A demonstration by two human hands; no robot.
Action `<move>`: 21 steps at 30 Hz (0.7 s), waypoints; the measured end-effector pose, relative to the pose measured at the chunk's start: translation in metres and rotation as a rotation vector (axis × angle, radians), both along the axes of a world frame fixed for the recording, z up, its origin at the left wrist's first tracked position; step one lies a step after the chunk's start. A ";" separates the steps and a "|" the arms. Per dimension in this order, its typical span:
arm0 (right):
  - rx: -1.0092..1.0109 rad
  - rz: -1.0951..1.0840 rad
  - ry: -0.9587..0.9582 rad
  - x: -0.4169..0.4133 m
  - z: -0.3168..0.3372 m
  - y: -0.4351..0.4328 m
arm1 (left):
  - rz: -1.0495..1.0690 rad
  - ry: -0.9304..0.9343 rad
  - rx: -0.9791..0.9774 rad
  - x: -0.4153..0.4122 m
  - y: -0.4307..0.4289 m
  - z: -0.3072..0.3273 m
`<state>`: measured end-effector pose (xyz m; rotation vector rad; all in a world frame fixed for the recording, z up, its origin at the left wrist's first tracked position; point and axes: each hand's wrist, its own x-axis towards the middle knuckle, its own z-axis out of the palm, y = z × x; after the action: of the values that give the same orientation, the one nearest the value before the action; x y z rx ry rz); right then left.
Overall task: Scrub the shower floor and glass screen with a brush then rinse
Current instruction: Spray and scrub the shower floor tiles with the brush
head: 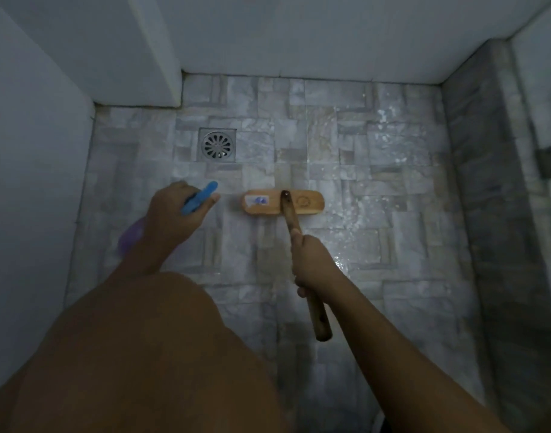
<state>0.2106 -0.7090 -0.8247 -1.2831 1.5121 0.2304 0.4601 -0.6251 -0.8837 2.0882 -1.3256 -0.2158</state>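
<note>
1. The right hand [311, 260] was wrapped tightly round the middle of the brush's wooden handle [319, 317]. The handle's free end stuck out behind the fist.
2. The left hand [174, 214] gripped a spray bottle [199, 198], with the fingers curled about its blue trigger. Its purple body showed below the wrist.
3. The brush head [311, 207], a flat wooden block, lay bristles-down on the shower floor [361, 170]. It sat just right of the left hand and nearer the camera than the round metal drain [217, 145].
4. The stone-patterned tiles glistened with wet patches and white flecks to the right of the brush, which looked like foam or spray.
5. A bent bare leg [142, 354] filled the lower left, which suggested the person was crouched over the work.
6. The brush looked stiff and fairly light, with handle and block both rigid wood. Pressure from the fist would likely pass straight to the bristles.
7. A grip lower down the handle, nearer the head, would probably give firmer scrubbing. Wet wood could turn slippery in the palm.
8. The wet tiles were judged slick underfoot as well as under the brush.
9. What appeared to be the glass screen [546, 89] stood at the far right edge, well away from the brush and too dim to make out clearly.
</note>
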 end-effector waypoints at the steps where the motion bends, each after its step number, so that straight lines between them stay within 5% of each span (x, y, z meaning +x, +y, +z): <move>1: -0.004 -0.074 -0.011 -0.010 0.005 -0.003 | -0.033 0.043 0.006 -0.003 -0.008 0.002; 6: -0.019 -0.306 0.040 -0.080 0.027 -0.009 | -0.242 0.331 0.128 -0.038 -0.059 0.005; 12: 0.060 -0.341 0.170 -0.135 0.041 0.012 | -0.363 0.453 0.272 -0.097 -0.119 0.000; 16: 0.096 -0.298 0.219 -0.143 0.044 0.035 | -0.374 0.320 0.369 -0.127 -0.129 -0.006; 21: 0.125 -0.299 0.202 -0.142 0.034 0.055 | -0.600 0.260 0.255 -0.140 -0.131 0.000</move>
<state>0.0687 -0.6543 -0.7910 -0.9424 1.8099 0.2602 0.3198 -0.7562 -0.8837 1.7169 -1.7931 -0.9201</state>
